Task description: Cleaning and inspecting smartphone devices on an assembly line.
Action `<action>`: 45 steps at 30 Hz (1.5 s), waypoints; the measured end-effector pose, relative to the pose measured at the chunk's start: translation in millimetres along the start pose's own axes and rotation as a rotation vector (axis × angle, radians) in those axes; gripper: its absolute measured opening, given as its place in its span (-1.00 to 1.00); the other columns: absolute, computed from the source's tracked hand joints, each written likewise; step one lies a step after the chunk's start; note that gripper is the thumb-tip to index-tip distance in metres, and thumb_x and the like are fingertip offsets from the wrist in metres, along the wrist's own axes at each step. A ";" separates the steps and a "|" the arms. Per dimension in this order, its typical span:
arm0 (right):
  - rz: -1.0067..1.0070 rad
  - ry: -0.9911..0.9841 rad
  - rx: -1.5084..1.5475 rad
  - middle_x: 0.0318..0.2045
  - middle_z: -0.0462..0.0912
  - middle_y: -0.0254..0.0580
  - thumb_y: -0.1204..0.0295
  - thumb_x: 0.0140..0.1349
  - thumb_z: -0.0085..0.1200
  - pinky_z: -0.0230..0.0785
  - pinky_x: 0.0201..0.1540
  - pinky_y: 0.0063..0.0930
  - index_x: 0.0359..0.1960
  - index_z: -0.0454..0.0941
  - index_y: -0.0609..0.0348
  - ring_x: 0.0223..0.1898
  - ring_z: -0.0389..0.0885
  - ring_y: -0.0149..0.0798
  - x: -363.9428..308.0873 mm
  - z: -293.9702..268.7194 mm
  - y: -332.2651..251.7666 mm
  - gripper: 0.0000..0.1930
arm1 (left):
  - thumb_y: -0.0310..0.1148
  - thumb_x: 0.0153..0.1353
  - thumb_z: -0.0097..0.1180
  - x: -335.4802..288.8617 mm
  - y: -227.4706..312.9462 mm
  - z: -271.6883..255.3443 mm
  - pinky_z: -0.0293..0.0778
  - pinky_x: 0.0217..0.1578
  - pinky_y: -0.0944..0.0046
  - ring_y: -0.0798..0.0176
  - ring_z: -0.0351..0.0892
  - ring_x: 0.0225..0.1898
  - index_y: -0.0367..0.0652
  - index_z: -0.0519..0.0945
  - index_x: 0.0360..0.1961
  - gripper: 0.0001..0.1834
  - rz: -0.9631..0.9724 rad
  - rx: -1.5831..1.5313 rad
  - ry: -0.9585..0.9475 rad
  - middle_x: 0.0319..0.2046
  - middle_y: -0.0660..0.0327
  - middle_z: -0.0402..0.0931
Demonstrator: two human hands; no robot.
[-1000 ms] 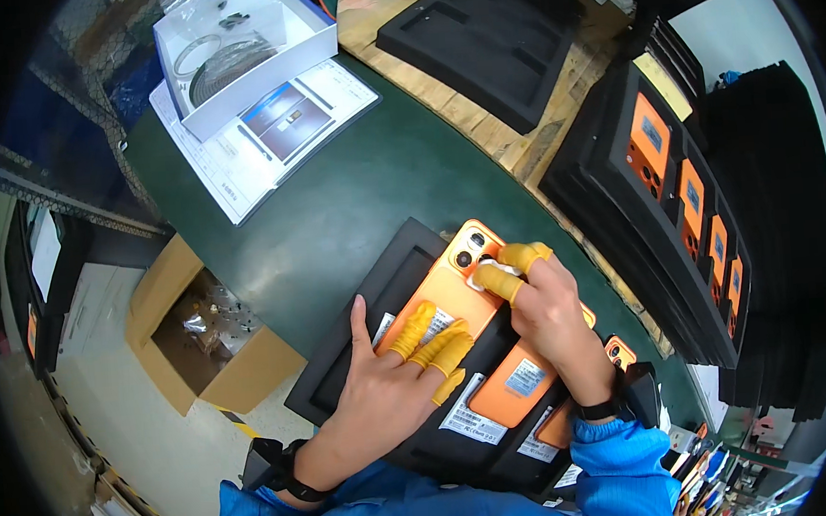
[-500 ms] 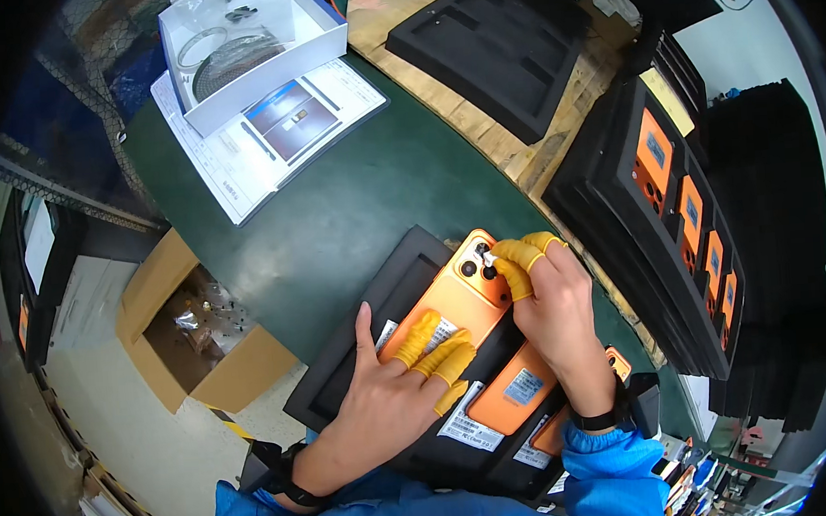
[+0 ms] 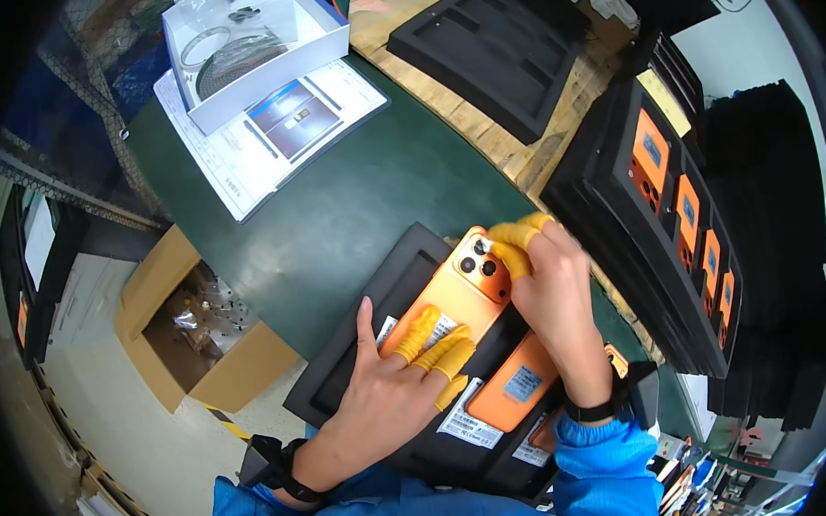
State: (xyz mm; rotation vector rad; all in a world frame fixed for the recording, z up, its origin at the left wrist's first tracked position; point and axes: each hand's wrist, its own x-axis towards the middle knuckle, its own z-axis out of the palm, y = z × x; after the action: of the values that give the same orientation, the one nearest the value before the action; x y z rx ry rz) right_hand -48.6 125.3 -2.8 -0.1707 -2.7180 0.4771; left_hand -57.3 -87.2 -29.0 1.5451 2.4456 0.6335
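Observation:
An orange phone (image 3: pixel 467 297) lies back up in a black foam tray (image 3: pixel 330 362), its camera block toward the far right. Across the phone's lower back rests my left hand (image 3: pixel 388 397), its fingers in yellow finger cots stretched out and its thumb along the phone's left side. At the camera lenses, my right hand (image 3: pixel 552 283) pinches with yellow-covered fingertips. A small pale glint shows at those tips by the upper lens; what it is I cannot make out. Beside this phone, a second orange phone (image 3: pixel 515 384) bears a label and sits in the same tray.
A stack of black foam trays (image 3: pixel 607 189) holding orange phones stands at right. An empty-looking foam tray (image 3: pixel 485 45) lies on the wooden surface (image 3: pixel 456 113). At far left, a white box (image 3: pixel 269 73) with bagged parts rests on printed sheets (image 3: pixel 238 179). Below is an open cardboard box (image 3: pixel 240 373).
My right fingertips have shifted slightly up and away from the lenses, so more of the camera block shows. The white bit over the lenses has moved toward the upper lens. My left hand stays put.

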 end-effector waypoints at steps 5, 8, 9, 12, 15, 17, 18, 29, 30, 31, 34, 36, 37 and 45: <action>-0.132 -0.051 0.010 -0.49 0.47 -0.08 0.71 -0.22 0.05 0.43 -0.32 -0.26 -0.41 0.61 0.24 -0.40 0.51 -0.04 18.8 12.5 -10.2 -0.74 | -0.17 0.11 0.17 -5.3 -4.6 5.9 -0.26 0.24 -0.47 0.30 0.58 -0.48 0.03 0.64 -0.11 -0.68 -0.011 -0.021 0.130 -0.71 0.28 0.49; -0.154 -0.071 0.001 -0.48 0.49 -0.13 0.78 -0.24 0.06 0.42 -0.35 -0.31 -0.35 0.64 0.19 -0.42 0.50 -0.07 14.5 8.6 -7.5 -0.64 | -0.18 0.09 0.18 -2.0 -4.1 7.7 -0.27 0.25 -0.47 0.29 0.56 -0.53 0.01 0.66 -0.17 -0.72 -0.002 -0.050 0.121 -0.74 0.28 0.47; -0.160 -0.072 0.006 -0.48 0.49 -0.13 0.78 -0.24 0.06 0.42 -0.35 -0.31 -0.35 0.64 0.19 -0.42 0.50 -0.07 11.9 7.3 -6.8 -0.64 | -0.18 0.09 0.18 -1.7 -3.5 5.2 -0.27 0.25 -0.47 0.29 0.56 -0.53 0.01 0.66 -0.17 -0.72 -0.009 -0.047 0.123 -0.74 0.28 0.47; -0.214 -0.079 -0.030 -0.48 0.46 -0.14 0.65 -0.15 0.10 0.41 -0.36 -0.32 -0.33 0.62 0.20 -0.43 0.48 -0.10 0.4 4.1 -6.1 -0.74 | -0.20 0.08 0.19 -2.7 -3.5 1.9 -0.28 0.25 -0.46 0.28 0.56 -0.54 -0.04 0.68 -0.30 -0.79 -0.010 -0.032 0.054 -0.76 0.27 0.45; -0.191 -0.075 -0.074 -0.47 0.46 -0.13 0.65 -0.14 0.11 0.39 -0.38 -0.31 -0.28 0.61 0.20 -0.45 0.47 -0.09 -12.7 -2.8 -10.3 -0.70 | -0.23 0.07 0.19 -4.5 -4.9 7.6 -0.28 0.25 -0.46 0.27 0.54 -0.57 -0.08 0.68 -0.42 -0.83 -0.013 -0.053 0.137 -0.78 0.27 0.44; -0.192 -0.065 -0.084 -0.48 0.45 -0.12 0.65 -0.16 0.11 0.39 -0.38 -0.30 -0.27 0.60 0.22 -0.47 0.47 -0.08 -18.5 -0.8 -10.1 -0.69 | -0.24 0.06 0.19 -2.9 -3.5 4.7 -0.27 0.25 -0.46 0.27 0.53 -0.58 -0.09 0.67 -0.47 -0.83 -0.019 -0.099 0.149 -0.78 0.27 0.43; -0.173 -0.040 -0.068 -0.47 0.45 -0.12 0.66 -0.17 0.11 0.39 -0.38 -0.30 -0.28 0.60 0.23 -0.47 0.47 -0.07 -18.6 0.8 -11.7 -0.68 | -0.24 0.06 0.19 -2.6 -3.4 5.5 -0.27 0.25 -0.46 0.27 0.53 -0.58 -0.09 0.67 -0.47 -0.83 -0.020 -0.101 0.149 -0.78 0.27 0.43; -0.282 -0.076 0.045 -0.42 0.48 -0.15 0.63 -0.24 0.12 0.41 -0.31 -0.32 -0.26 0.59 0.18 -0.40 0.47 -0.10 -16.7 8.9 -16.2 -0.63 | -0.22 0.07 0.21 -2.1 -5.4 5.3 -0.26 0.25 -0.45 0.31 0.52 -0.60 -0.06 0.67 -0.26 -0.77 -0.005 -0.059 0.134 -0.77 0.30 0.44; -0.262 -0.120 0.027 -0.42 0.48 -0.18 0.61 -0.22 0.12 0.41 -0.28 -0.34 -0.23 0.59 0.16 -0.40 0.47 -0.12 -23.7 4.8 -14.0 -0.62 | -0.22 0.07 0.21 -1.0 -4.2 6.6 -0.26 0.25 -0.45 0.31 0.52 -0.60 -0.06 0.67 -0.26 -0.77 0.006 -0.053 0.128 -0.77 0.30 0.44; -0.251 -0.106 0.030 -0.42 0.48 -0.18 0.61 -0.22 0.12 0.41 -0.28 -0.34 -0.23 0.59 0.16 -0.40 0.47 -0.12 -28.5 1.9 -12.9 -0.62 | -0.21 0.07 0.20 -1.8 -3.8 8.2 -0.27 0.24 -0.46 0.31 0.54 -0.57 -0.05 0.66 -0.22 -0.74 -0.001 -0.050 0.130 -0.74 0.31 0.47; -0.202 -0.227 -0.030 -0.42 0.46 -0.17 0.61 -0.22 0.12 0.41 -0.25 -0.37 -0.24 0.60 0.19 -0.41 0.47 -0.13 -43.7 -8.3 -7.1 -0.63 | -0.20 0.08 0.21 -4.5 -3.1 8.4 -0.28 0.24 -0.47 0.32 0.59 -0.46 -0.03 0.65 -0.15 -0.70 -0.012 -0.041 0.122 -0.67 0.33 0.53; -0.154 -0.228 0.022 -0.42 0.46 -0.16 0.63 -0.24 0.13 0.41 -0.25 -0.36 -0.25 0.61 0.20 -0.40 0.47 -0.12 -48.9 -23.5 -2.8 -0.62 | -0.18 0.09 0.20 -3.4 -2.9 4.0 -0.31 0.22 -0.49 0.26 0.63 -0.20 -0.02 0.63 -0.09 -0.65 -0.034 -0.047 0.030 -0.52 0.33 0.61; -0.133 -0.248 0.084 -0.42 0.47 -0.16 0.65 -0.27 0.13 0.42 -0.25 -0.35 -0.26 0.62 0.21 -0.39 0.48 -0.12 -50.7 -29.0 0.5 -0.61 | -0.18 0.09 0.20 -4.1 -2.4 2.0 -0.31 0.22 -0.49 0.26 0.63 -0.20 -0.02 0.63 -0.09 -0.65 -0.027 -0.034 0.018 -0.52 0.33 0.61; -0.041 0.013 0.208 -0.42 0.46 -0.11 0.77 -0.27 0.09 0.38 -0.34 -0.29 -0.31 0.58 0.26 -0.40 0.47 -0.06 -20.3 -19.4 13.7 -0.63 | -0.19 0.12 0.19 4.3 1.3 1.2 -0.35 0.22 -0.49 0.15 0.56 -0.01 -0.01 0.62 -0.06 -0.65 -0.051 -0.082 0.047 -0.31 0.29 0.65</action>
State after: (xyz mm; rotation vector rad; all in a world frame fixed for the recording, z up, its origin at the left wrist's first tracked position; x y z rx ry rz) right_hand -21.7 140.4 2.4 -0.0627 -2.6319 0.7387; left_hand -57.7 -82.5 -29.2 1.4491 2.4510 0.7589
